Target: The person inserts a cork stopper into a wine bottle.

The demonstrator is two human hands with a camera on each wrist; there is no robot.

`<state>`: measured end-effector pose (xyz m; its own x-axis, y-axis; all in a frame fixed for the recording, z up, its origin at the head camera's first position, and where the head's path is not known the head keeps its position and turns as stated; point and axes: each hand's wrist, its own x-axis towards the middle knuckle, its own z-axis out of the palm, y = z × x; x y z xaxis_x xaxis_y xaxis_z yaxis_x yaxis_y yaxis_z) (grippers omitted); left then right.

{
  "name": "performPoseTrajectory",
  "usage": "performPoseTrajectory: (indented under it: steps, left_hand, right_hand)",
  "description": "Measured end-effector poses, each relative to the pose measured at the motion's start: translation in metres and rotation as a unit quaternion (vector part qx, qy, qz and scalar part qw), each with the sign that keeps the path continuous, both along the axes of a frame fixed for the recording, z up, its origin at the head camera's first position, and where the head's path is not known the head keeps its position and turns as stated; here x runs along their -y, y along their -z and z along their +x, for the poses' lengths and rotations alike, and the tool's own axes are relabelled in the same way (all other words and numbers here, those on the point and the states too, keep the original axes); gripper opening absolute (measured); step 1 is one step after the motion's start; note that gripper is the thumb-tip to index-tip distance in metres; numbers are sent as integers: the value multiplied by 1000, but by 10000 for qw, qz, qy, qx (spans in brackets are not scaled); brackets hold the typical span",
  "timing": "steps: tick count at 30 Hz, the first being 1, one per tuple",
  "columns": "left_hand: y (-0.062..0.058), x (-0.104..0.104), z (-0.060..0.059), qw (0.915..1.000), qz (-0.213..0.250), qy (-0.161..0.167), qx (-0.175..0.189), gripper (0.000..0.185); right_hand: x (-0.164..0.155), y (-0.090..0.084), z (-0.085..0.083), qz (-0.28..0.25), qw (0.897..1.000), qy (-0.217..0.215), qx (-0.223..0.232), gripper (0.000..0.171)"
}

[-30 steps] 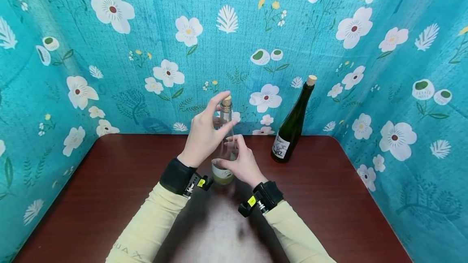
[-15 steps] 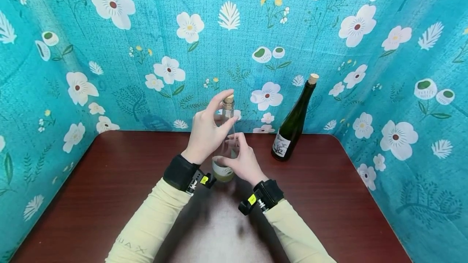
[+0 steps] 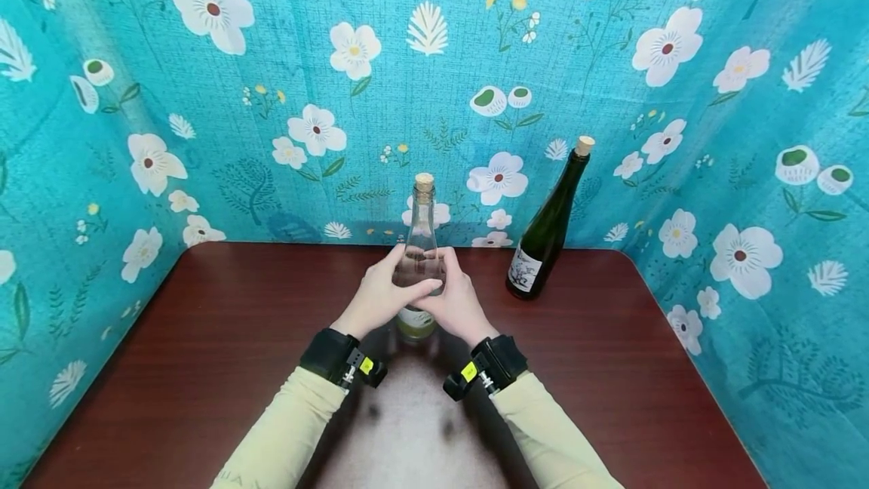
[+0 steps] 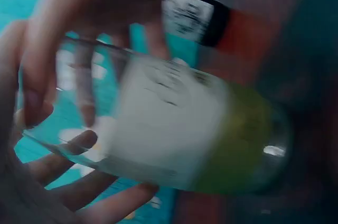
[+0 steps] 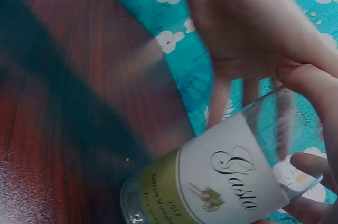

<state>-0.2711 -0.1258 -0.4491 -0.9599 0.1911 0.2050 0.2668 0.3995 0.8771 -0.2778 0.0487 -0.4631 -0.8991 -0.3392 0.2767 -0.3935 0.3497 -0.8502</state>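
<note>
A clear glass wine bottle (image 3: 422,221) stands upright near the middle of the table, with a cork (image 3: 424,182) in its mouth. My left hand (image 3: 376,299) holds its body from the left and my right hand (image 3: 462,304) from the right. Both thumbs lie across the front, meeting near each other, while the fingers reach round behind the glass. White and olive-green, the label (image 5: 227,174) is readable in the right wrist view as "Gasta". The left wrist view shows the same bottle (image 4: 163,123) blurred, with fingers visible through the glass.
A dark green wine bottle (image 3: 543,244) with a cork and a white label stands to the right, towards the back of the table. The dark red wooden table (image 3: 237,308) ends at a blue flowered curtain (image 3: 271,59) at the back and sides.
My left hand has come down from the cork and neck to the clear bottle's body, leaving the cork uncovered. My right hand stays on the body. The green bottle has not moved.
</note>
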Motion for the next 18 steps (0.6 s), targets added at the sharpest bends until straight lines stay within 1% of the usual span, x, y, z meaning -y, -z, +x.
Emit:
performPoseTrajectory:
  steps: [2,4,6,8,10,11,13,14,16,18]
  left_hand:
    - [9,2,2,9998,-72,-140,90,59]
    - [16,0,4,9992,-73,-383,4,62]
    - [20,-4,6,9975,-42,-681,-187,65]
    - [25,-10,10,9939,-37,-1020,-414,69]
    - [30,-16,14,9897,4,-1262,-677,71]
    - [33,-19,16,9881,44,-1315,-801,72]
    - [39,-23,21,9866,215,-1274,-995,73]
    - [41,-24,24,9865,313,-1190,-1081,73]
    - [44,-24,27,9868,417,-953,-1239,72]
    - [44,-22,27,9868,490,-649,-1398,69]
  right_hand:
    - [2,2,0,19,10000,27,-16,67]
    - [3,5,-1,2,10000,51,-78,70]
    - [4,11,-1,98,9997,98,-177,75]
    - [4,19,0,231,9993,166,-234,80]
    - [3,26,0,378,9986,285,-250,83]
    - [3,29,0,406,9983,343,-226,83]
    - [0,33,0,378,9981,458,-177,81]
    - [-2,34,0,360,9978,535,-173,80]
    - [-8,33,0,307,9970,690,-196,79]
    - [-16,31,1,209,9960,847,-210,79]
